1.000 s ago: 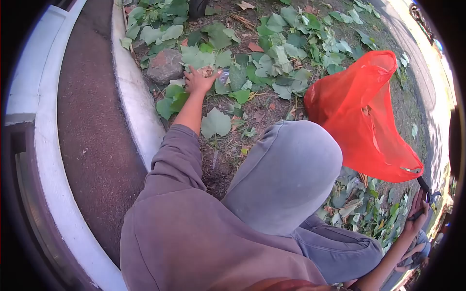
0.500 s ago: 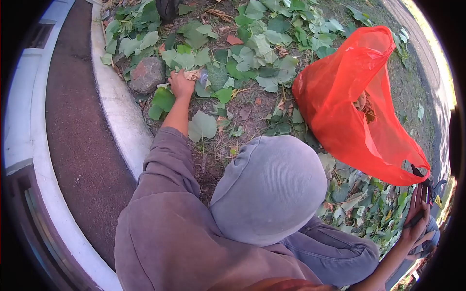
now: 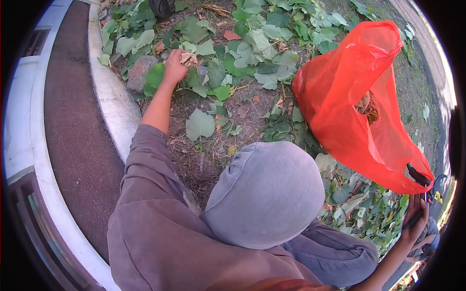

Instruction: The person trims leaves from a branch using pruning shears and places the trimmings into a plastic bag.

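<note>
Among the broad green leaves at upper left, my left hand [image 3: 174,68] is closed on a crumpled dry leaf [image 3: 189,59], pale brown and showing beside the fingers. A reddish stone [image 3: 141,72] lies just left of that hand. At the far right, my right hand [image 3: 414,213] grips the lower edge of a red plastic bag [image 3: 335,97], with its fingertips partly hidden by the bag and a dark object. Brown dry leaves [image 3: 368,107] show through the bag's mouth, which gapes open toward the right.
A grey cap [image 3: 267,196] and brown sleeve fill the lower middle. Cut green leaves [image 3: 257,46] cover the soil. A pale concrete kerb [image 3: 114,104] runs along the left. Another person's hand [image 3: 421,248] shows at far right. A dark trunk-like shape [image 3: 161,7] stands at the top.
My left hand has moved slightly up and left, bringing the crumpled dry leaf into clearer view. The bag's lower edge has dropped a little, with my right hand still at it.
</note>
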Available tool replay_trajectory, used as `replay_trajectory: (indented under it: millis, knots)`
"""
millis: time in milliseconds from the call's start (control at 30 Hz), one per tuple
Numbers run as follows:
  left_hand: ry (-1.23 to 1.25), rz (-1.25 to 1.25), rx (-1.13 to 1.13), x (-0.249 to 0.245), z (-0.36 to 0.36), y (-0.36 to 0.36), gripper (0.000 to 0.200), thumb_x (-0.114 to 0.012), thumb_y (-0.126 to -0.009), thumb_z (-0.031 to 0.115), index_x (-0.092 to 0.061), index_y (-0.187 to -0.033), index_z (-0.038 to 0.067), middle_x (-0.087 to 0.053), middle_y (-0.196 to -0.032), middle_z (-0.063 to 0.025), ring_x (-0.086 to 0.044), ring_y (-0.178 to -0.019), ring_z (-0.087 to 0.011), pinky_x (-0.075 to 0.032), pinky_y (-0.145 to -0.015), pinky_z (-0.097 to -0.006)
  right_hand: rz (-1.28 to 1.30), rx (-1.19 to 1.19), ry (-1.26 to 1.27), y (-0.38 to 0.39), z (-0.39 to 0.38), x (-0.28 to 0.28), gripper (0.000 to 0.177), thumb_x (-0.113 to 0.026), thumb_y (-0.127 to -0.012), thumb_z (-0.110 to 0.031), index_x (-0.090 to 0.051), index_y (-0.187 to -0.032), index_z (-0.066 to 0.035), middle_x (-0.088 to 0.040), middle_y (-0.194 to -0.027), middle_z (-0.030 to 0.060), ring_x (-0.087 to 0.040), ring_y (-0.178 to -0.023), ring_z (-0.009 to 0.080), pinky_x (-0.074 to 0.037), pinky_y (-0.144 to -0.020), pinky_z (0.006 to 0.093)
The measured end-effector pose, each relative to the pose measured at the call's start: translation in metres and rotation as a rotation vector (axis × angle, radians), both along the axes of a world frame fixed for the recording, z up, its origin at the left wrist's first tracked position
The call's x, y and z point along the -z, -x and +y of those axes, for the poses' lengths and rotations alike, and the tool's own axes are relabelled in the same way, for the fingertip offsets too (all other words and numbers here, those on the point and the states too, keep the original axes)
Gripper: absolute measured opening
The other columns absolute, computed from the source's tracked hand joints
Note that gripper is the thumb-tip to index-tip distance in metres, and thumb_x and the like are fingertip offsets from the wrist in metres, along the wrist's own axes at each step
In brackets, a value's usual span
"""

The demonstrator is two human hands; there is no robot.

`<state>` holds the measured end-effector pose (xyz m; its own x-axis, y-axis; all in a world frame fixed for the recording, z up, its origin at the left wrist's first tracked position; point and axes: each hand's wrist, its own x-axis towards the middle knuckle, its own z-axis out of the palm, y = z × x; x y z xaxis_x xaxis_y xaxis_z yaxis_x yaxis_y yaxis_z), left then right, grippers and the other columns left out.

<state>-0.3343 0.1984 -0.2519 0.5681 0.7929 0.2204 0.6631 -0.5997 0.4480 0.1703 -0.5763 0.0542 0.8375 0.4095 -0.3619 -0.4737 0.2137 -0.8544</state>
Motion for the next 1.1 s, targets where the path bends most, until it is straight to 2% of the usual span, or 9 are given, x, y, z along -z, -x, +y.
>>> replay_trajectory:
  millis: [133, 233, 300, 400, 500, 633, 700, 933, 1100]
  knots:
    - [0.029, 0.179, -0.071, 0.06, 0.043, -0.009, 0.055, -0.086, -0.076, 0.022, -0.063, -0.124, 0.008, -0.056, -0.139, -0.0181, -0.057, -0.127, -0.0444, -0.049, -0.105, -0.0509, -0.018, -0.143, 0.057, -0.006, -0.008, 0.006, 0.052, -0.053, -0.099, -0.002, -0.043, -0.148, 0.012, -0.043, -0.161, 0.0243, -0.04, -0.152, 0.0315, -0.025, -0.132, 0.0496]
    - [-0.053, 0.269, -0.092, 0.086, 0.044, -0.03, 0.088, -0.087, -0.076, 0.035, -0.046, -0.152, 0.017, -0.033, -0.165, -0.0199, -0.036, -0.149, -0.0501, -0.039, -0.119, -0.054, -0.03, -0.085, 0.103, -0.004, -0.007, 0.01, 0.05, -0.054, -0.099, -0.004, -0.047, -0.146, 0.01, -0.048, -0.157, 0.0234, -0.043, -0.15, 0.0308, -0.025, -0.132, 0.05]
    - [0.118, 0.167, -0.19, 0.089, 0.035, -0.047, 0.121, -0.088, -0.074, 0.041, -0.015, -0.169, 0.027, -0.014, -0.173, -0.0202, -0.016, -0.158, -0.0511, -0.03, -0.126, -0.0547, -0.024, -0.034, 0.112, 0.001, -0.004, 0.008, 0.048, -0.055, -0.099, -0.004, -0.048, -0.145, 0.01, -0.051, -0.155, 0.0233, -0.045, -0.148, 0.0312, -0.025, -0.132, 0.0501]
    - [0.188, 0.43, -0.292, 0.087, 0.035, -0.059, 0.131, -0.088, -0.072, 0.044, -0.002, -0.17, 0.03, -0.021, -0.172, -0.0178, -0.021, -0.156, -0.0485, -0.032, -0.126, -0.0517, 0.024, -0.062, 0.131, 0.007, -0.012, 0.008, 0.014, -0.056, -0.099, -0.004, -0.065, -0.108, 0.002, -0.054, -0.152, 0.022, -0.043, -0.149, 0.0331, -0.025, -0.131, 0.0538]
    - [0.202, 0.482, -0.402, 0.068, 0.024, -0.068, 0.124, -0.087, -0.071, 0.042, -0.012, -0.17, 0.028, -0.027, -0.17, -0.0141, -0.033, -0.15, -0.0472, -0.035, -0.124, -0.0505, -0.037, 0.0, 0.218, 0.013, -0.033, 0.008, 0.008, -0.057, -0.098, -0.003, -0.064, -0.096, 0.0, -0.051, -0.154, 0.0218, -0.042, -0.15, 0.0334, -0.024, -0.132, 0.0543]
    - [0.132, 0.545, -0.367, 0.08, 0.041, -0.06, 0.107, -0.087, -0.072, 0.042, -0.035, -0.163, 0.022, -0.042, -0.162, -0.0139, -0.044, -0.141, -0.0449, -0.04, -0.119, -0.0503, -0.071, 0.073, 0.243, 0.034, -0.021, 0.003, 0.045, -0.058, -0.095, -0.003, -0.052, -0.138, 0.009, -0.047, -0.157, 0.0231, -0.044, -0.149, 0.0364, -0.025, -0.13, 0.0574]
    - [0.035, 0.501, -0.246, 0.084, 0.049, -0.051, 0.083, -0.087, -0.075, 0.039, -0.056, -0.147, 0.013, -0.054, -0.148, -0.0169, -0.052, -0.132, -0.0432, -0.044, -0.114, -0.0498, -0.06, 0.035, 0.267, 0.036, -0.02, 0.002, 0.047, -0.057, -0.094, -0.003, -0.05, -0.139, 0.009, -0.047, -0.157, 0.0238, -0.045, -0.148, 0.0364, -0.025, -0.131, 0.0555]
    - [0.092, 0.154, -0.15, 0.071, 0.014, -0.065, 0.061, -0.086, -0.073, 0.018, -0.064, -0.128, 0.005, -0.063, -0.125, -0.0187, -0.06, -0.114, -0.0436, -0.05, -0.099, -0.0491, -0.062, 0.029, 0.242, 0.043, -0.001, -0.003, 0.057, -0.058, -0.095, -0.004, -0.043, -0.148, 0.01, -0.048, -0.158, 0.0218, -0.044, -0.149, 0.0352, -0.026, -0.131, 0.0522]
    - [-0.2, -0.056, 0.301, -0.012, -0.05, -0.122, 0.053, -0.081, -0.067, 0.003, -0.064, -0.117, 0.001, -0.061, -0.114, -0.0162, -0.06, -0.108, -0.0404, -0.051, -0.09, -0.0459, -0.055, -0.039, 0.239, 0.038, 0.0, -0.002, 0.057, -0.057, -0.096, -0.005, -0.043, -0.15, 0.009, -0.047, -0.158, 0.0204, -0.043, -0.15, 0.034, -0.026, -0.131, 0.0546]
